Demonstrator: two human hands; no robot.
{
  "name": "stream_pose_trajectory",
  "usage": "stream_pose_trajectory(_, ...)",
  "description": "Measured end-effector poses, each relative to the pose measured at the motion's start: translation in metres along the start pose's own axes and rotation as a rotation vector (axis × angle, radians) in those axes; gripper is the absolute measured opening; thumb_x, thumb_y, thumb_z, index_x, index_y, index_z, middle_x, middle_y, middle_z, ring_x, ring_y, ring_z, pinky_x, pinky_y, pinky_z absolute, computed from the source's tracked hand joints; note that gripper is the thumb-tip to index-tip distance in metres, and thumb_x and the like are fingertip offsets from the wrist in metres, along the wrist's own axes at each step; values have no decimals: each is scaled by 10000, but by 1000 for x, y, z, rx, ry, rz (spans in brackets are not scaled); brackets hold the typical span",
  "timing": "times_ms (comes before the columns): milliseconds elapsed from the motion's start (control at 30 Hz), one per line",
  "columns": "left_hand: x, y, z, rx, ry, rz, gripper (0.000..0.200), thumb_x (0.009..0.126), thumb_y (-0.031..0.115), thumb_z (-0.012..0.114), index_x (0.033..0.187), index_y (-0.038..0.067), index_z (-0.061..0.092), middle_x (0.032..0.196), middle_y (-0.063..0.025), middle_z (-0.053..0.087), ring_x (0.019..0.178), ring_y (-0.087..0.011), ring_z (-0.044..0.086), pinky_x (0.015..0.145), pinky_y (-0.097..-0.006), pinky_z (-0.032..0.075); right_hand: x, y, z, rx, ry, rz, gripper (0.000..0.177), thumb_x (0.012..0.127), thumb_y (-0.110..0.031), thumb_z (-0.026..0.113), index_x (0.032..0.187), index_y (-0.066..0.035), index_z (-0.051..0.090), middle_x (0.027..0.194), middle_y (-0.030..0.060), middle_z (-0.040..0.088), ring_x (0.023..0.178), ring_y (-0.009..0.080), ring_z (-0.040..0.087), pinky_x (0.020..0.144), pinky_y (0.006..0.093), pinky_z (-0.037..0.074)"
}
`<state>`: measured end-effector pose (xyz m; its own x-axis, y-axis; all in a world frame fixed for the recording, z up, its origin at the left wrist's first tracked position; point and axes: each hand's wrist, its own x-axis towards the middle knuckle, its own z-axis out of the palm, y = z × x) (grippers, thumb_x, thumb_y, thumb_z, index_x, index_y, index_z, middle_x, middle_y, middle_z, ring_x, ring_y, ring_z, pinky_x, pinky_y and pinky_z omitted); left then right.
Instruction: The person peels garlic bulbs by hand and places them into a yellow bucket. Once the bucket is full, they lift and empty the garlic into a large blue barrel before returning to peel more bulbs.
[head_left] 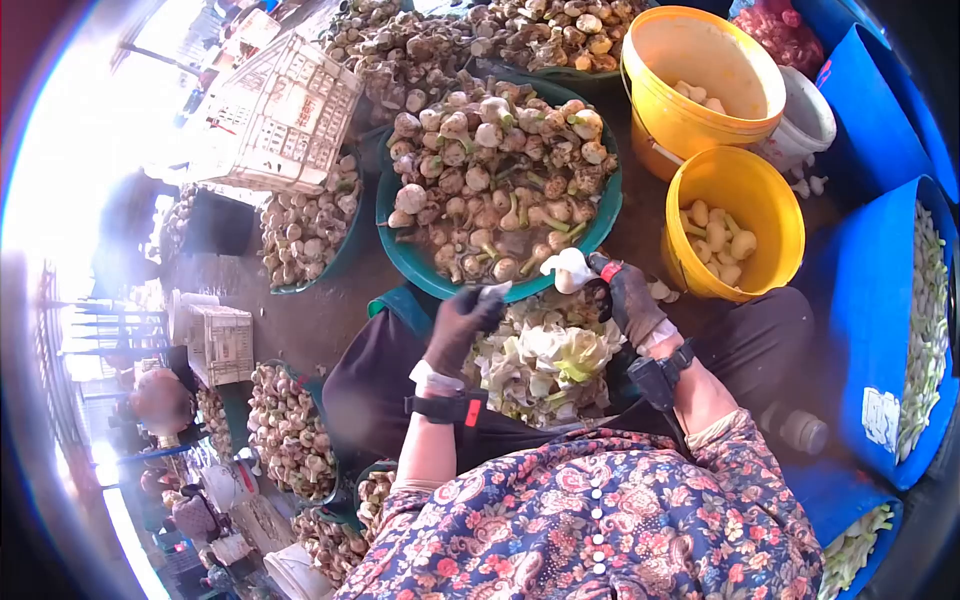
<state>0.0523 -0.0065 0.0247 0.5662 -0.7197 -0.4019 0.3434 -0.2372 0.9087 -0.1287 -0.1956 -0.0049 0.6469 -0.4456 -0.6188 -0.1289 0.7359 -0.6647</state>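
My left hand [468,325], in a dark glove, is closed at the near rim of the green tub [400,255]; a small pale piece shows at its fingertips, too small to name. My right hand [628,295], also gloved, is closed on a peeled white garlic bulb [568,270]. Unpeeled garlic bulbs [500,150] fill the tub in front of both hands. Below the hands, between my legs, lies a heap of pale peelings [550,355]. Peeled bulbs [718,240] lie in the near yellow bucket [785,215], to the right of my right hand.
A second yellow bucket [740,70] stands behind the near one, beside a white bucket [808,115]. Blue containers [860,320] line the right side. A white crate [285,110] and more garlic tubs [290,430] are at the left, where a person [160,400] is blurred.
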Motion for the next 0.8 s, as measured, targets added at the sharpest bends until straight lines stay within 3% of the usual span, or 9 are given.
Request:
stream_pose_trajectory(100,1,7,39,198,75,-116,469,820,451,640,852,-15,597,690,-18,562,523,-85,525,443,-226,410,-7,0,14,-244,126,-92,302,872,-356,582,881,-57,627,574,-30,492,453,64,429,407,215,342)
stream_pose_trajectory(200,16,7,66,316,34,-250,454,821,466,631,755,17,609,589,0,532,466,-90,501,404,-226,376,-3,15,19,-487,96,-625,244,870,-311,593,813,-74,617,595,-4,515,467,75,454,389,232,352)
stream_pose_trajectory(367,13,-17,55,120,-89,165,312,867,301,589,942,-1,608,693,-56,581,556,-110,559,469,-222,430,-20,-6,16,-129,-135,22,254,884,-328,559,873,-79,605,599,-34,478,463,63,421,404,214,340)
stream_pose_trajectory(433,-2,-28,59,47,207,484,296,871,279,553,1024,26,564,776,-103,585,612,-152,584,494,-261,461,-10,5,10,-127,-203,17,295,894,-370,527,892,-81,585,589,-56,450,481,40,409,440,200,340)
stream_pose_trajectory(467,-10,-34,61,45,361,635,299,873,267,535,1066,39,542,817,-127,586,640,-173,597,506,-281,476,14,24,-1,435,-247,286,312,904,-370,493,984,-75,555,597,-69,426,460,38,379,422,200,327)
stream_pose_trajectory(567,-37,27,20,-586,-379,94,288,855,252,550,1039,32,577,813,-162,607,683,-214,620,556,-331,511,8,11,-16,166,-198,257,292,900,-357,505,994,-83,541,585,-76,402,463,41,377,427,193,325)
stream_pose_trajectory(633,-20,55,22,419,-642,-190,403,806,376,631,950,0,621,756,-176,634,808,-276,640,664,-356,509,-7,-11,2,-13,-54,118,284,877,-366,537,896,-84,564,577,-51,436,460,56,402,429,200,334)
stream_pose_trajectory(733,9,18,24,1550,-449,-38,512,742,509,641,949,41,656,919,-164,657,871,-332,626,779,-412,486,-10,-30,7,-208,135,-39,321,867,-384,546,853,-68,600,566,-5,488,460,95,445,450,229,362)
stream_pose_trajectory(800,48,-11,7,1294,-119,-136,608,743,539,596,1052,15,615,1002,-203,636,947,-314,614,815,-399,475,-8,-55,1,-152,188,-174,317,882,-382,524,841,-77,602,563,-1,502,485,101,475,453,241,371)
